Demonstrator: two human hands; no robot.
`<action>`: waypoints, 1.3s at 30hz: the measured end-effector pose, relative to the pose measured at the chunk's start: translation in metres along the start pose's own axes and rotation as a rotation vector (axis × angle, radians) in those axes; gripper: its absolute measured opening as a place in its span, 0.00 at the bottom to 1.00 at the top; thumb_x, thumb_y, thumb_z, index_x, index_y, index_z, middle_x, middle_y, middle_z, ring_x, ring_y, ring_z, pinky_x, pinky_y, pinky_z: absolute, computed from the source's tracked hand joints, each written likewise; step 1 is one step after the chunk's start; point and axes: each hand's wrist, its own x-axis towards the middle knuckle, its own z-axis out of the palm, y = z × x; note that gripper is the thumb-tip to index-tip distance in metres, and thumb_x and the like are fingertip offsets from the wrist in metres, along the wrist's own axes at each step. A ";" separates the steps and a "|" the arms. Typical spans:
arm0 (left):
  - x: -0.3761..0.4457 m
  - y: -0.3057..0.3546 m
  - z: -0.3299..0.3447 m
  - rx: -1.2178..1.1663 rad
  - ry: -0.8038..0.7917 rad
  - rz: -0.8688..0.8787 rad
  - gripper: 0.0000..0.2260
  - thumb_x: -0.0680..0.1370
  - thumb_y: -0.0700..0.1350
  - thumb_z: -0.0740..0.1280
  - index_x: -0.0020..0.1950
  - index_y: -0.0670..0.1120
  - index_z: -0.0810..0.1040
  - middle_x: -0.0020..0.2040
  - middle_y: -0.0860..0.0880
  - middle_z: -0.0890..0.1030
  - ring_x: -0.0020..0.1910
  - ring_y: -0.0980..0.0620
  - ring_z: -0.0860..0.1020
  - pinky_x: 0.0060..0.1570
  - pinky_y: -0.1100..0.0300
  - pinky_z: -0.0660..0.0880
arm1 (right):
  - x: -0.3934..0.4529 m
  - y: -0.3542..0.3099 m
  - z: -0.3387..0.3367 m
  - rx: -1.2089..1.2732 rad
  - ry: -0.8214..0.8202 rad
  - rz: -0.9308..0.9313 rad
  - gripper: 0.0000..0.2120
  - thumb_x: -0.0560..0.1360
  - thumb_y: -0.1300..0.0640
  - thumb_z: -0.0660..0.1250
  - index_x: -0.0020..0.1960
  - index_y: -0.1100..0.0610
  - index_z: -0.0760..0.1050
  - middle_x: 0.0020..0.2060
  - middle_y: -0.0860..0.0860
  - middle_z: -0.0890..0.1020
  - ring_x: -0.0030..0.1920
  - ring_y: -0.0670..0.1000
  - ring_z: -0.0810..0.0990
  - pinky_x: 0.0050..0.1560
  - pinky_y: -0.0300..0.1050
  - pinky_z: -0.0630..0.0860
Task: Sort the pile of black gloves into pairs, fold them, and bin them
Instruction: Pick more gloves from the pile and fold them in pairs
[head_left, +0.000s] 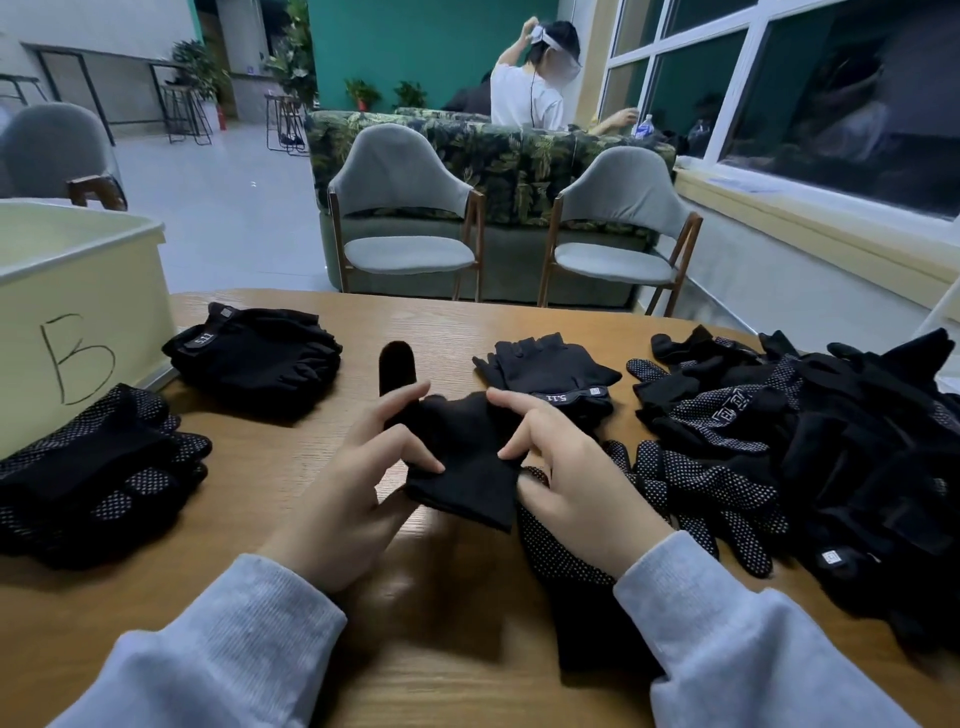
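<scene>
- While both hands work at the middle of the counter (291, 322), the left hand (358, 483) and the right hand (571, 467) each pinch one side of a plain black glove (467, 457), held just above the wood
- At the right lies the unsorted glove pile (831, 457)
- Two folded stacks (254, 358) lie at the left, beside the pale bin (78, 291) marked B
- One fingerless pair (550, 369) lies behind the hands
</scene>
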 end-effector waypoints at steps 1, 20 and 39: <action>-0.001 -0.001 -0.002 0.016 -0.019 0.005 0.13 0.69 0.36 0.67 0.44 0.55 0.73 0.71 0.51 0.65 0.70 0.60 0.64 0.62 0.73 0.60 | -0.001 0.002 0.001 -0.021 -0.020 -0.013 0.12 0.71 0.72 0.62 0.45 0.56 0.69 0.66 0.41 0.67 0.66 0.39 0.67 0.64 0.32 0.64; -0.047 -0.005 -0.018 0.052 -0.354 -0.198 0.07 0.68 0.51 0.72 0.42 0.63 0.81 0.68 0.65 0.64 0.72 0.70 0.44 0.64 0.78 0.47 | -0.029 0.013 0.002 -0.275 -0.217 0.005 0.09 0.73 0.58 0.69 0.53 0.52 0.79 0.62 0.41 0.74 0.65 0.38 0.66 0.67 0.28 0.55; -0.053 0.010 -0.012 0.049 -0.361 -0.180 0.22 0.64 0.76 0.60 0.33 0.60 0.80 0.64 0.74 0.66 0.70 0.71 0.54 0.67 0.71 0.47 | -0.101 0.018 -0.015 -0.234 0.007 0.043 0.22 0.67 0.28 0.61 0.48 0.43 0.77 0.50 0.34 0.77 0.57 0.35 0.72 0.57 0.41 0.70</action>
